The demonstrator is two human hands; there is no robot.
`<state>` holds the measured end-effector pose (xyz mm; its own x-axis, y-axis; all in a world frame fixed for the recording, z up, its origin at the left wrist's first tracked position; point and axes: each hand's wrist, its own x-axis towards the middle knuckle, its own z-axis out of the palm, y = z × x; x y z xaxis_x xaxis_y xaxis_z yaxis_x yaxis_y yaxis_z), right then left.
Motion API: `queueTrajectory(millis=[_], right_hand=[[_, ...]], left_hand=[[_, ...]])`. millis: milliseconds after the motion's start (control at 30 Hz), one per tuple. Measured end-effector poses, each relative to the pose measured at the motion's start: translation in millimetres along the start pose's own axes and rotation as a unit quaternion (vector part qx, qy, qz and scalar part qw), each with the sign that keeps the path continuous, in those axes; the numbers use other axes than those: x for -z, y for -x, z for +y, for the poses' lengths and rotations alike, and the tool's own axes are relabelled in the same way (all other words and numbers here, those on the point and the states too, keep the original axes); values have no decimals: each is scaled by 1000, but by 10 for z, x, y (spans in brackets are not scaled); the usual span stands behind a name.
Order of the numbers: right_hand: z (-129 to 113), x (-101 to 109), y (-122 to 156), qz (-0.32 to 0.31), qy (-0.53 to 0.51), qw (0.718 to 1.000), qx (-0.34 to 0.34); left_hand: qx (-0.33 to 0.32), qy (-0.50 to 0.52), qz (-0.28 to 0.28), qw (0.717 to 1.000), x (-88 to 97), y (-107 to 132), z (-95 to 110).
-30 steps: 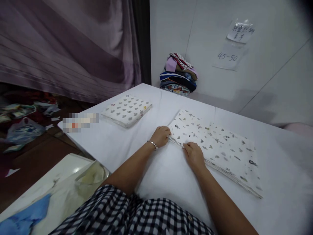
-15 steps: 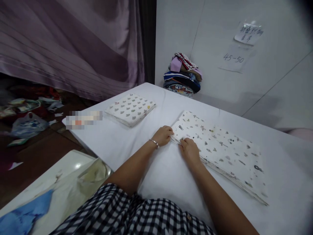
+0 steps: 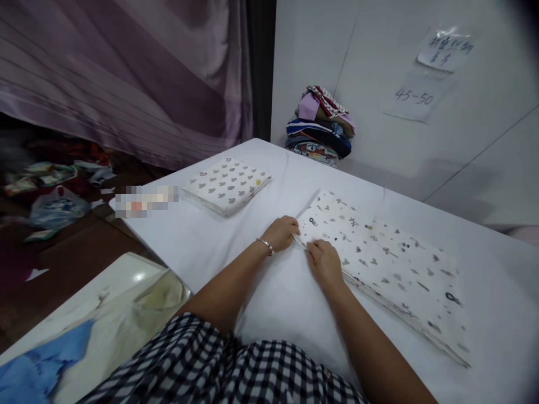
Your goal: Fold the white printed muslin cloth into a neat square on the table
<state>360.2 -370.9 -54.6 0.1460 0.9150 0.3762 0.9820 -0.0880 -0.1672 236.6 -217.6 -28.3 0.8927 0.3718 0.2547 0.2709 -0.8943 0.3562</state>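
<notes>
A long folded white cloth with small dark prints (image 3: 379, 258) lies flat on the white-covered table (image 3: 219, 247). My left hand (image 3: 281, 233), a silver bracelet on its wrist, is closed and pinches the cloth's near left corner. My right hand (image 3: 323, 262) sits close beside it, fingers curled over the same near edge. Both hands grip the layered edge of the cloth. A smaller folded square cloth with grey prints (image 3: 227, 185) rests further left on the table, apart from both hands.
A stack of folded colourful clothes (image 3: 322, 126) stands at the far table edge against the white wall. Paper notes (image 3: 425, 73) are stuck on the wall. A purple curtain hangs at left; litter lies on the dark floor. A pale container (image 3: 105, 314) sits at lower left.
My right hand has slid left along the cloth's near edge, closer to my left hand. The camera has shifted slightly; the cloth lies as before.
</notes>
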Motion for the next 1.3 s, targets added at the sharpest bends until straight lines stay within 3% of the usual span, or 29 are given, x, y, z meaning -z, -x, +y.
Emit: queueTrajectory(millis=[267, 500, 933, 1100, 1300], right_hand=[[31, 3, 22, 5, -36, 999, 9], [46, -9, 13, 5, -55, 998, 7], [-16, -25, -59, 15, -40, 999, -28], [-13, -25, -58, 37, -43, 998, -20], [-14, -21, -48, 10, -18, 1000, 10]], left_hand=[[46, 49, 34, 997, 83, 31, -81], [98, 72, -5, 993, 52, 35, -124], [34, -13, -18, 999, 38, 41, -59], [19, -29, -10, 999, 115, 18, -29], [49, -32, -44, 997, 155, 40, -7]])
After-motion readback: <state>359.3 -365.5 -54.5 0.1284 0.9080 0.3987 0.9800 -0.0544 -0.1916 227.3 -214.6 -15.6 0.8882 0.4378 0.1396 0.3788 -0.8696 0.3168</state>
